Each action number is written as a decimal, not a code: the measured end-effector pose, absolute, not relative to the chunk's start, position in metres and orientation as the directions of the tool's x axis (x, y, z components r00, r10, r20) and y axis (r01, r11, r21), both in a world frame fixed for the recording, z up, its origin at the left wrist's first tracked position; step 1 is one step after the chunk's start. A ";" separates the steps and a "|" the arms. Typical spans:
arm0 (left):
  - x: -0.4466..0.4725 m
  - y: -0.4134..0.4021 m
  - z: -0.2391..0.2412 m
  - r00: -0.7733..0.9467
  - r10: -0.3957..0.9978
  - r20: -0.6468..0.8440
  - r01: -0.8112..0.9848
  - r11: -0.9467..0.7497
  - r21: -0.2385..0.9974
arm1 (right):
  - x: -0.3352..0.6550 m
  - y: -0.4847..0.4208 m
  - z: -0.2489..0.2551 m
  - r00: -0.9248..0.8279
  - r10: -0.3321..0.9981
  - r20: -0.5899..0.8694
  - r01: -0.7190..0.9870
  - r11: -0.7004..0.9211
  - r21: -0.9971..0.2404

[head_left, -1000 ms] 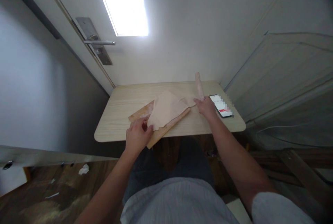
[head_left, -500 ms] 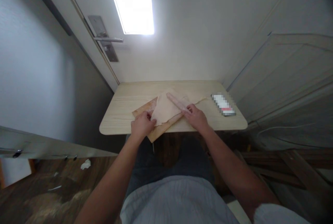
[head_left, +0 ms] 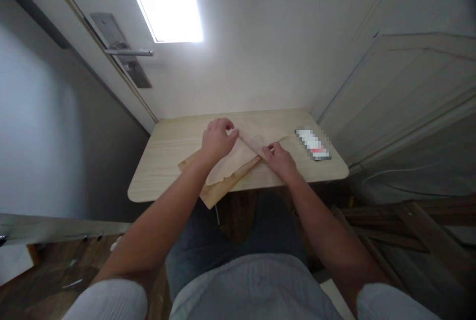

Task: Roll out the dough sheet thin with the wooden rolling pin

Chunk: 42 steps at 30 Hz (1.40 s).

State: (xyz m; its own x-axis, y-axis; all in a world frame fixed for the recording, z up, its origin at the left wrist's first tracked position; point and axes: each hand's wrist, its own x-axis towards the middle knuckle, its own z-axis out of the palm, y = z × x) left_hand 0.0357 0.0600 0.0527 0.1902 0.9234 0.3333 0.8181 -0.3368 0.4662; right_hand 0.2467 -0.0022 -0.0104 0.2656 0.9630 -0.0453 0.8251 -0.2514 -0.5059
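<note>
A thin sheet of pale dough lies over a wooden board on a small light-wood table. A wooden rolling pin rests diagonally across the dough. My left hand curls over the pin's far end. My right hand grips its near end. The board's near corner juts over the table's front edge.
A phone lies on the table's right side. A white door with a metal lever handle stands behind on the left, and a bright light strip glares above. A panelled door leans at the right. My knees sit under the table.
My right hand brought the rolling pin from the table's right side onto the dough. My left hand left the dough's near edge and took hold of the pin's far end.
</note>
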 end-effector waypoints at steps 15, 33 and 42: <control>0.115 0.162 -0.011 0.551 0.824 0.131 0.811 -0.566 0.148 | 0.245 0.011 -0.004 0.350 0.923 -0.158 0.785 -0.381 -0.488; 0.049 0.119 -0.010 0.513 0.854 0.086 0.828 -0.519 0.211 | 0.179 -0.037 -0.019 0.136 0.971 0.196 0.944 -0.067 -0.322; 0.005 0.093 -0.015 0.524 0.846 0.101 0.821 -0.533 0.204 | 0.140 -0.069 -0.016 0.010 0.985 0.173 0.940 0.050 -0.336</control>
State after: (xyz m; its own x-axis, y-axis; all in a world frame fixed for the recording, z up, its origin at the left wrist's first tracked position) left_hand 0.0052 0.0935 -0.0146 0.5235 0.8460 0.1010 0.8214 -0.5326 0.2041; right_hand 0.1400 -0.0687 -0.0159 0.0100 0.9848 0.1733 0.9404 0.0497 -0.3364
